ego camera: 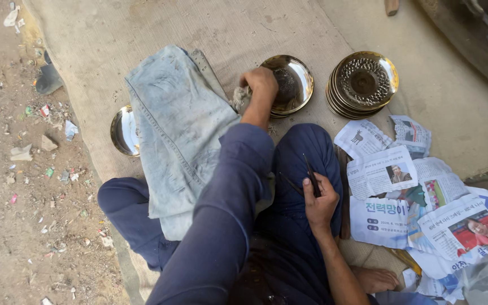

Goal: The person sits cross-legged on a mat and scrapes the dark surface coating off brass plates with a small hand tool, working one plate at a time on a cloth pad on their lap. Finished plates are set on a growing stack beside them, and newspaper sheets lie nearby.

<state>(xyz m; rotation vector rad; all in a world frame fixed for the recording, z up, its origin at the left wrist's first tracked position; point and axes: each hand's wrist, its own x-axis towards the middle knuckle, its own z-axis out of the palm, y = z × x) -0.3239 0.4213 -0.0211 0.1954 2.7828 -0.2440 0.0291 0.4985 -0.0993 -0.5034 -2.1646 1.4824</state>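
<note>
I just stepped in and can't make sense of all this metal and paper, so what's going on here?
A person sits on a mat on the ground. Their left hand presses a wad of cloth into a shiny brass plate. Their right hand holds a thin dark tool over the lap. A stack of brass plates sits nearby, next to newspaper sheets. Folded denim covers one knee.

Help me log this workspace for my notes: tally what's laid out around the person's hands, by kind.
Single brass plates: 2, one under the left hand at, one half hidden at
Stacks of brass plates: 1; plates in it cannot be counted
Folded denim cloths: 1
Dark thin tools in the right hand: 1
Newspaper piles: 1
Total: 6
</note>
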